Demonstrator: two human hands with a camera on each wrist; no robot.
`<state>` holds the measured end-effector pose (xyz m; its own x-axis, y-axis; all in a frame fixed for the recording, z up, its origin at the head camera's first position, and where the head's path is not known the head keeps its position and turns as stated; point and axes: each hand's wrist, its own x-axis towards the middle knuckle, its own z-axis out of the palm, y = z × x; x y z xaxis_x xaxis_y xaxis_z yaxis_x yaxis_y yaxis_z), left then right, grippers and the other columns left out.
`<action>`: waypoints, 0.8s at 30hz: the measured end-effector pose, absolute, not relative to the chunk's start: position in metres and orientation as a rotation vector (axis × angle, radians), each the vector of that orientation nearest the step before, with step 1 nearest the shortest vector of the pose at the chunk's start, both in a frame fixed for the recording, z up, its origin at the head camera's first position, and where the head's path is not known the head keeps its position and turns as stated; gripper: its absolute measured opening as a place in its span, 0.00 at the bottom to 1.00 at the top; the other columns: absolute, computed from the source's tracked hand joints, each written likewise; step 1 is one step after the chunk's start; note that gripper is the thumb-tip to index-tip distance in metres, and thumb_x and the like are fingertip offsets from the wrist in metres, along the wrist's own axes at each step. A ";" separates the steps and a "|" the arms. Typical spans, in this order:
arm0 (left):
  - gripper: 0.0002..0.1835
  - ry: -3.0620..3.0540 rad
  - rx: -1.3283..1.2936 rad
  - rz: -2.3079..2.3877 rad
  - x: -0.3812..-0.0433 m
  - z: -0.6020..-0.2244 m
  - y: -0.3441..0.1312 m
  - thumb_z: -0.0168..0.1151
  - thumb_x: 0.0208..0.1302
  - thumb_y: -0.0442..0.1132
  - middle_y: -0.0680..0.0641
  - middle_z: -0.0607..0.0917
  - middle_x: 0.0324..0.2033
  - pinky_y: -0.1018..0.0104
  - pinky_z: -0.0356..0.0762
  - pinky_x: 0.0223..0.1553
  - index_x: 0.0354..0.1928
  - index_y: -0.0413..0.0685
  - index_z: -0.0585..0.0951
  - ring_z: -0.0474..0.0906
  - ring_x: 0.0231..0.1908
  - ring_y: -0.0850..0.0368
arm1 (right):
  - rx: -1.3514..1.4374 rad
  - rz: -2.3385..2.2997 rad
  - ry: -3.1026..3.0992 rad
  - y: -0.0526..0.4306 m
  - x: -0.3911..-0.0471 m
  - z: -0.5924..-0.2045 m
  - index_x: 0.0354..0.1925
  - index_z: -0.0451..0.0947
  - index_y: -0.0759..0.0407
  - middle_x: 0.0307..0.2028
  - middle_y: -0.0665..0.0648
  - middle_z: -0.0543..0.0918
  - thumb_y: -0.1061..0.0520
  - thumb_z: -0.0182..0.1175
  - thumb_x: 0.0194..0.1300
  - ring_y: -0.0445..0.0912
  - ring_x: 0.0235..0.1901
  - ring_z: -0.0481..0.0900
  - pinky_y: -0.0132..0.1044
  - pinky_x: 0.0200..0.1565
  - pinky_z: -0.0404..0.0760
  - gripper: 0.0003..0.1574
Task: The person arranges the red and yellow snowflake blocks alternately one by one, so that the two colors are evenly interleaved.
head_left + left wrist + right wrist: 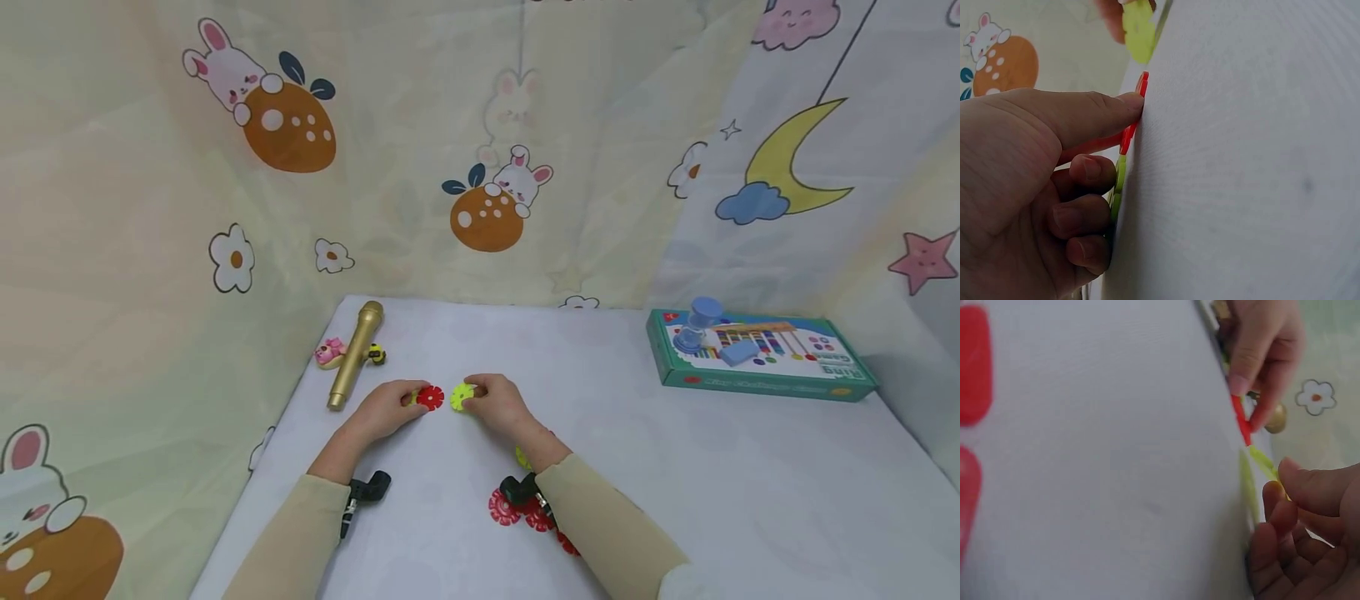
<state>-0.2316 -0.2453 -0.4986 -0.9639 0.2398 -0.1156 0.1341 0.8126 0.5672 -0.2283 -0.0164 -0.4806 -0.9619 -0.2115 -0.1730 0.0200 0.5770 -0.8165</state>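
My left hand [386, 408] pinches a red disc [431, 397] and touches a green disc [1120, 174] beside it. A small gap away, my right hand [501, 407] pinches a yellow disc [459, 398]. More red discs [503, 507] peek out beneath my right arm [611, 521]. A gold microphone [358, 352] lies near the left edge of the white table [750, 500], which spreads from my right arm to the green box [750, 390].

Soft, even light fills the head view, with faint shadows on the white table [712, 483]; both wrist views look dimmer and greyer. The yellow-green disc [1140, 37] is soft in the left one, the red pieces [974, 365] blurred in the right
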 end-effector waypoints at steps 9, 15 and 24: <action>0.26 2.804 0.295 0.796 -0.230 -0.495 -0.241 0.64 0.61 0.48 0.49 0.79 0.46 0.52 0.68 0.51 0.62 0.56 0.75 0.70 0.46 0.53 | -0.158 -1.135 2.730 -0.022 -0.230 -0.489 0.53 0.79 0.59 0.37 0.53 0.75 0.58 0.69 0.55 0.47 0.38 0.70 0.39 0.43 0.75 0.25; 0.27 2.813 0.288 0.752 -0.229 -0.493 -0.239 0.63 0.61 0.48 0.49 0.76 0.57 0.50 0.65 0.57 0.63 0.56 0.74 0.70 0.55 0.52 | -0.205 -1.070 2.754 -0.023 -0.231 -0.489 0.52 0.80 0.57 0.37 0.53 0.72 0.53 0.70 0.54 0.46 0.37 0.69 0.37 0.38 0.74 0.26; 0.28 2.849 0.273 0.729 -0.229 -0.493 -0.235 0.65 0.59 0.50 0.51 0.77 0.55 0.52 0.67 0.56 0.62 0.58 0.74 0.71 0.54 0.53 | -0.218 -1.093 2.735 -0.017 -0.233 -0.493 0.47 0.80 0.57 0.33 0.53 0.71 0.57 0.67 0.56 0.46 0.34 0.68 0.36 0.34 0.70 0.18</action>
